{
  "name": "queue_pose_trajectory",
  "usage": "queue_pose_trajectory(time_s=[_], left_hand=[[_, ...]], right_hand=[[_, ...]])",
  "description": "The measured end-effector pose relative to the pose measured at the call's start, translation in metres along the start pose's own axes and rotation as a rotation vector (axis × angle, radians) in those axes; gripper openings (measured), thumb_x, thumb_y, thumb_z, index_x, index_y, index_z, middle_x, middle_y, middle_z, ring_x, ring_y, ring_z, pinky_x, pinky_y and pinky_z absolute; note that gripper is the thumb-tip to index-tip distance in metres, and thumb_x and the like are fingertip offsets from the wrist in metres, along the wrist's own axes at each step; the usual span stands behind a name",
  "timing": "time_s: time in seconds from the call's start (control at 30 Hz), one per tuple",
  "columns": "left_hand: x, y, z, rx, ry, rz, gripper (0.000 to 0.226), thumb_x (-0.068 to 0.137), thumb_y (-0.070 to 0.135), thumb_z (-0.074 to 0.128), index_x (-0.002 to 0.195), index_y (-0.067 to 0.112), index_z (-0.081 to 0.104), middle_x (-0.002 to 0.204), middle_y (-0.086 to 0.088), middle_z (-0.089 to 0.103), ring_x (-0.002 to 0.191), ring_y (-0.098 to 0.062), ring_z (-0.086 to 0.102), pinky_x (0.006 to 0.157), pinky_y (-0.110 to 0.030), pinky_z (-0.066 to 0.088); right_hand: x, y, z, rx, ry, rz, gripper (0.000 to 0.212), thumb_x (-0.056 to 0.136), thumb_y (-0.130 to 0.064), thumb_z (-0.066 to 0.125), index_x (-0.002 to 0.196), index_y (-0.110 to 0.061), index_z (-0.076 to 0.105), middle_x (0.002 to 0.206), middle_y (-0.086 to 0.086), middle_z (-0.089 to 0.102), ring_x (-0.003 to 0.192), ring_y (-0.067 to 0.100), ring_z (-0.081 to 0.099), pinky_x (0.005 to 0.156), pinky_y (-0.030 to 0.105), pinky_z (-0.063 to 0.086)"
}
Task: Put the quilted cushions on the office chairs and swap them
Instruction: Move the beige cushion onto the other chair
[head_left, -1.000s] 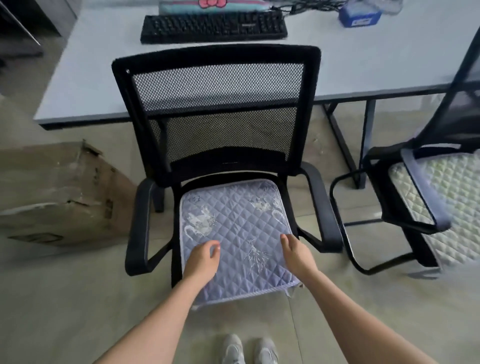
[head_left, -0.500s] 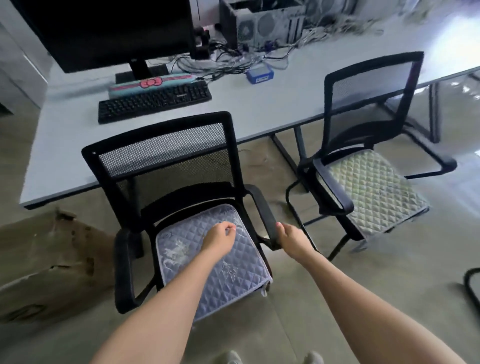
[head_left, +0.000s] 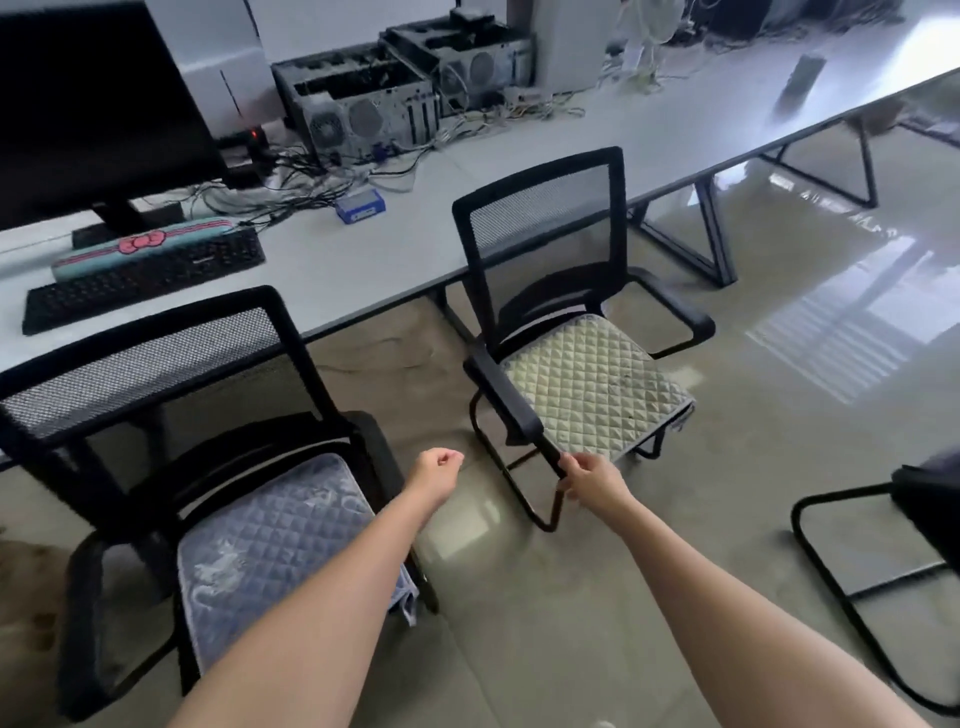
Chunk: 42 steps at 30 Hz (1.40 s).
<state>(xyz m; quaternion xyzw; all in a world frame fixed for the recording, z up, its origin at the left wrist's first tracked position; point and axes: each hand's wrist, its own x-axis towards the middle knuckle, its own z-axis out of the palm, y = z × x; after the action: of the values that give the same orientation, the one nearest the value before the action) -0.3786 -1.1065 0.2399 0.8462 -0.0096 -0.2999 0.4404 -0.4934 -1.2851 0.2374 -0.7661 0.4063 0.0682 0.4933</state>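
A: The long grey counter (head_left: 519, 171) runs behind both mesh-backed office chairs, so each seat faces outward where the person can reach it. Why are the cushions where they are?

B: Each one lies flat inside its own armrests. The blue-grey quilted cushion (head_left: 270, 551) covers the near chair (head_left: 156, 364); its soft diamond stitching drapes a corner over the seat's front edge. The pale green quilted cushion (head_left: 592, 389) sits on the far chair (head_left: 540, 208), square and puffy, slightly overhanging too.

A: And the hands?

B: The right hand (head_left: 592, 480) reaches out, its fingers pinching the front tip of the far chair's padded black armrest (head_left: 511, 400), probably to steady or turn it. The left hand (head_left: 436, 470) hangs between the chairs, fingers curled loosely, holding nothing.
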Motion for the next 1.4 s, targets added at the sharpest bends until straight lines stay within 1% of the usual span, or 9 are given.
queue_pose_trajectory(time_s=[0.2,0.3,0.47,0.6,0.73,0.87,1.07,1.2,1.4], left_hand=[[-0.010,0.059,0.098,-0.140,-0.048,-0.079,0.020,0.093,0.021,0.049,0.101,0.011,0.064,0.077,-0.004,0.051,0.081,-0.020,0.043,0.065,-0.026,0.032],[-0.007,0.079,0.137,-0.158,-0.069,-0.056,0.025,0.093,0.020,0.050,0.106,0.007,0.066,0.088,-0.007,0.053,0.083,-0.020,0.043,0.072,-0.025,0.031],[0.002,0.103,0.176,-0.176,-0.080,-0.075,0.015,0.093,0.018,0.049,0.085,0.011,0.060,0.074,-0.005,0.052,0.068,-0.020,0.044,0.053,-0.026,0.029],[0.024,0.115,0.199,-0.206,-0.081,-0.112,0.027,0.093,0.020,0.049,0.103,0.001,0.064,0.103,-0.021,0.062,0.097,-0.035,0.058,0.083,-0.041,0.045],[0.051,0.126,0.218,-0.227,-0.068,-0.146,0.028,0.092,0.022,0.048,0.100,0.004,0.067,0.077,-0.005,0.058,0.081,-0.026,0.052,0.070,-0.031,0.038],[0.091,0.139,0.239,-0.291,-0.011,-0.216,0.037,0.092,0.024,0.049,0.120,0.003,0.060,0.129,-0.015,0.059,0.124,-0.035,0.051,0.105,-0.044,0.040],[0.139,0.148,0.265,-0.359,0.035,-0.352,0.039,0.092,0.021,0.051,0.124,-0.001,0.057,0.137,-0.025,0.050,0.130,-0.042,0.043,0.109,-0.049,0.034],[0.157,0.155,0.273,-0.330,0.052,-0.356,0.040,0.092,0.024,0.051,0.126,0.002,0.057,0.136,-0.020,0.053,0.129,-0.038,0.046,0.108,-0.044,0.037],[0.170,0.163,0.281,-0.255,0.142,-0.332,0.034,0.094,0.032,0.047,0.114,0.009,0.063,0.117,-0.014,0.064,0.112,-0.034,0.058,0.084,-0.030,0.043]], right_hand=[[0.010,0.052,-0.117,0.028,0.043,0.022,0.020,0.094,-0.025,0.048,0.091,-0.011,0.062,0.065,0.003,0.060,0.055,0.017,0.054,0.048,0.024,0.038],[0.018,0.071,-0.157,0.045,0.080,0.029,0.022,0.094,-0.027,0.049,0.084,-0.012,0.061,0.067,0.005,0.063,0.055,0.016,0.055,0.048,0.024,0.038],[0.039,0.090,-0.199,0.073,0.088,0.050,0.024,0.093,-0.026,0.049,0.084,-0.009,0.062,0.065,0.004,0.062,0.056,0.018,0.056,0.052,0.024,0.039],[0.065,0.089,-0.219,0.055,0.083,0.056,0.027,0.093,-0.025,0.049,0.069,-0.016,0.059,0.067,0.005,0.063,0.059,0.020,0.058,0.053,0.024,0.040],[0.102,0.082,-0.237,0.017,0.049,0.053,0.027,0.093,-0.025,0.048,0.072,-0.014,0.060,0.068,0.004,0.064,0.061,0.018,0.059,0.053,0.023,0.039],[0.156,0.068,-0.258,-0.018,0.012,0.043,0.023,0.093,-0.023,0.048,0.090,-0.006,0.063,0.077,0.011,0.065,0.061,0.021,0.057,0.048,0.022,0.039],[0.231,0.051,-0.275,-0.024,-0.087,0.063,0.024,0.092,-0.024,0.050,0.095,-0.005,0.064,0.076,0.011,0.063,0.059,0.024,0.055,0.051,0.030,0.046],[0.274,0.049,-0.284,-0.018,-0.119,0.050,0.022,0.092,-0.025,0.051,0.095,-0.007,0.064,0.066,0.004,0.062,0.055,0.018,0.057,0.071,0.048,0.055],[0.318,0.047,-0.286,-0.104,-0.187,0.046,0.019,0.092,-0.026,0.050,0.095,-0.012,0.063,0.066,0.003,0.063,0.058,0.020,0.057,0.063,0.048,0.055]])
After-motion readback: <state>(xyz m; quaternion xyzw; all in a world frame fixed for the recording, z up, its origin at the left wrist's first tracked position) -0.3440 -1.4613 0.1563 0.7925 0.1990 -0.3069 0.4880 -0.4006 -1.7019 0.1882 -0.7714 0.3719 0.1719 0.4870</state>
